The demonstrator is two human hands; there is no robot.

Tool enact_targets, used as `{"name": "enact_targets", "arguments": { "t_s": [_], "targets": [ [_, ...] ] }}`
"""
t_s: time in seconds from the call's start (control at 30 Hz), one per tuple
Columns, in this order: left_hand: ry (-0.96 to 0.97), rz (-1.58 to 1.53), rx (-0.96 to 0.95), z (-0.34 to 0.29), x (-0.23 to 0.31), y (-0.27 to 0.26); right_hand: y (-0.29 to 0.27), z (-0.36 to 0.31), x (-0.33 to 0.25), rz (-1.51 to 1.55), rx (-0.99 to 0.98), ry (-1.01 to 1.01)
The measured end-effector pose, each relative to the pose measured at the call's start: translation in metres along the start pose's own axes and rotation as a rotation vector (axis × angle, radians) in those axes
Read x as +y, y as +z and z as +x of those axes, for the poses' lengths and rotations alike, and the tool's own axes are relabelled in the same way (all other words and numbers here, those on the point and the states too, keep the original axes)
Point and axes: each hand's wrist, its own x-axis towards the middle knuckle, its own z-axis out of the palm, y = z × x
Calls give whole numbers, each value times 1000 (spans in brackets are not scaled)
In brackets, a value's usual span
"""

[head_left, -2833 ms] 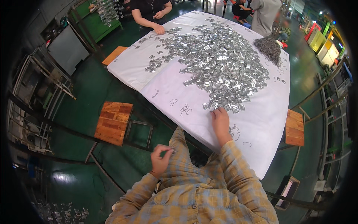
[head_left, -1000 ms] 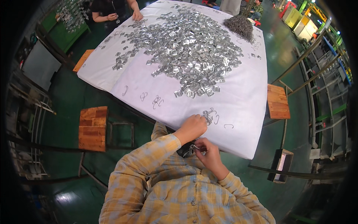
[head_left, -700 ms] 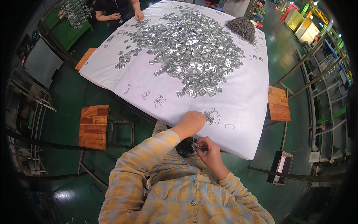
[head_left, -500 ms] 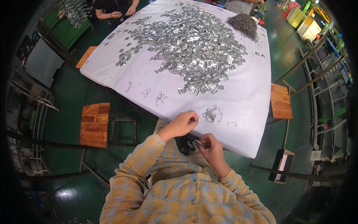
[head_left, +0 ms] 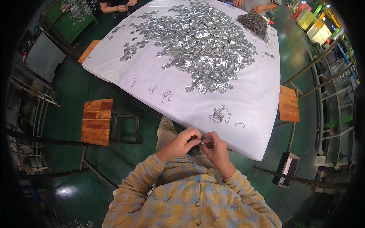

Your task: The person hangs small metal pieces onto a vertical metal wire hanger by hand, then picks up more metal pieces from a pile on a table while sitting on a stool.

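Just off the table's near edge, my two hands meet with their fingertips almost touching. My left hand (head_left: pixel 181 143) is closed in a pinch on what looks like a thin wire hook, mostly hidden by the fingers. My right hand (head_left: pixel 217 152) pinches a small shiny metal piece (head_left: pixel 202 143), only a sliver of which shows. Beyond the hands, a small heap of wire hooks (head_left: pixel 218 115) lies on the white-covered table (head_left: pixel 182 108). One loose hook (head_left: pixel 239 125) rests to its right, and several more hooks (head_left: pixel 166 95) lie to the left.
A large pile of flat, slotted metal buckles (head_left: pixel 209 45) covers the table's middle. Behind it on the right is a dark heap of hooks (head_left: pixel 254 26). Co-workers' hands (head_left: pixel 122 7) show at the far edge. Wooden stools (head_left: pixel 97 121) stand left and right.
My left hand has come down off the table edge to meet the right. The metal pieces that hung by my right fingers are now mostly hidden. A far co-worker's hands have come into view.
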Motion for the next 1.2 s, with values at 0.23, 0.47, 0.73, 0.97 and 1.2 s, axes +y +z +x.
{"name": "enact_targets", "arguments": {
  "t_s": [0.23, 0.47, 0.73, 0.97, 1.2],
  "targets": [
    [14, -98, 126, -9, -1, 10, -25, 21, -2, -21, -230, -5],
    [103, -72, 186, -18, -5, 11, -47, 142, 69, -328, 171, -292],
    [69, -45, 177, -23, -2, 13, -14, 199, 73, -672, 56, -86],
    [28, 7, 157, -28, -3, 12, -2, 137, 53, -536, -95, -277],
    [81, -16, 211, -24, -1, 18, -39, 120, 65, -549, 285, -163]
  ]
}}
